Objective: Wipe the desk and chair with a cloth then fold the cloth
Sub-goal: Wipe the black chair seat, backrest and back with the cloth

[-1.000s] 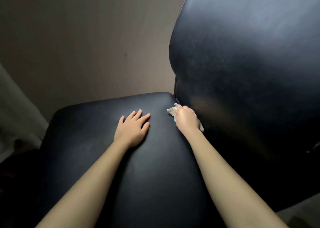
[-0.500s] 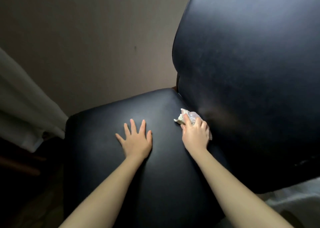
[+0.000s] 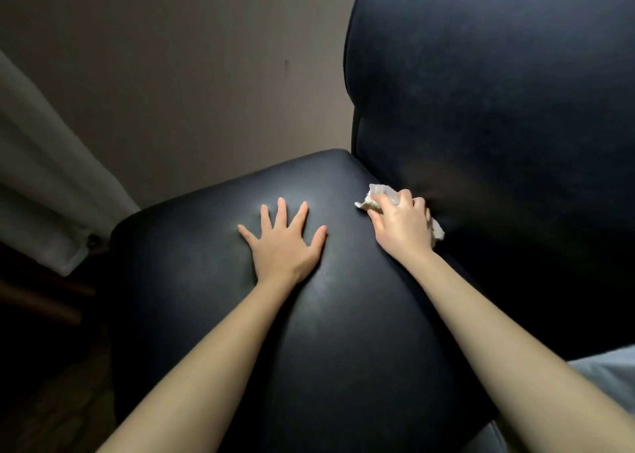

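Crumpled white cloth (image 3: 377, 195) sits at the rear crease of the black leather chair seat (image 3: 343, 332); our right hand (image 3: 402, 227) curls round it (we judge it soft, light, grab anywhere); left hand (image 3: 283, 244) lies spread flat on the seat.

Black chair (image 3: 343, 332) seat fills the view. Left hand (image 3: 283, 243) flat on seat, fingers spread. Right hand (image 3: 403, 226) grips crumpled white cloth (image 3: 372, 198) on seat, right at the crease under the chair backrest (image 3: 498, 92). Pale curtain (image 3: 44, 184) left of chair.
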Motion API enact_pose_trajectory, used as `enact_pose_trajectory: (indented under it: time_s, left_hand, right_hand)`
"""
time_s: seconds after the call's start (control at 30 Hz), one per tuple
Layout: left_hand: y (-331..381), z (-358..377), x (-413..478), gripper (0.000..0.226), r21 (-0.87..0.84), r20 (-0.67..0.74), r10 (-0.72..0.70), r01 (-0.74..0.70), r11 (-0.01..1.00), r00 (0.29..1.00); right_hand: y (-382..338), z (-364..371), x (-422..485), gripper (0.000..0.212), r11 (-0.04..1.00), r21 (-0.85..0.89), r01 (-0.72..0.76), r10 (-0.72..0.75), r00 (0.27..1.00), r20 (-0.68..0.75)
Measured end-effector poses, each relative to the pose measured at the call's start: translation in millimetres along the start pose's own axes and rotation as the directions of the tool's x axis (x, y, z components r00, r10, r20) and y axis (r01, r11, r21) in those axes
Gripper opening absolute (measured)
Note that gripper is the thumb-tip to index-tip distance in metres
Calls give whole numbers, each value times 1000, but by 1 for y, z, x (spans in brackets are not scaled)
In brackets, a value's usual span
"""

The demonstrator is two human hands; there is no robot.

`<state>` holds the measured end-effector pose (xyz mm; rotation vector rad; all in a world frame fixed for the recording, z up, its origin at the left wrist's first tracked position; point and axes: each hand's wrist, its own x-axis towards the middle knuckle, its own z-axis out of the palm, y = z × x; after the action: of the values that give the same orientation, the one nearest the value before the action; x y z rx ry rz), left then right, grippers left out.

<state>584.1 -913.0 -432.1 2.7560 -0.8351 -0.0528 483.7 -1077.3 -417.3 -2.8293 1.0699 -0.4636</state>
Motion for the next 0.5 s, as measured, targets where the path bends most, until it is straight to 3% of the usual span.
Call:
enact_pose_trajectory:
  time_s: [0.17,0.27,0.4,0.5]
  left_hand:
    - [1,-7,-5,53,19,72,27,-28,999,997]
    - [2,-20,-14,51,36,225,50,-60,998,973]
    - [-2,-53,-11,52,56,552,81,-133,990,830]
    - [-5,-81,-4,51,89,740,35,-149,985,671]
  right_hand:
    - [3,-5,-3,32,1000,-3,4,-4,998,60]
    - [-1,-14,-3,37,997,-38,-64,71,963,258]
    - [-7,-46,5,37,997,-1,-73,63,848,526]
    - [-18,-72,-1,31,991,74,-111,50,823,565]
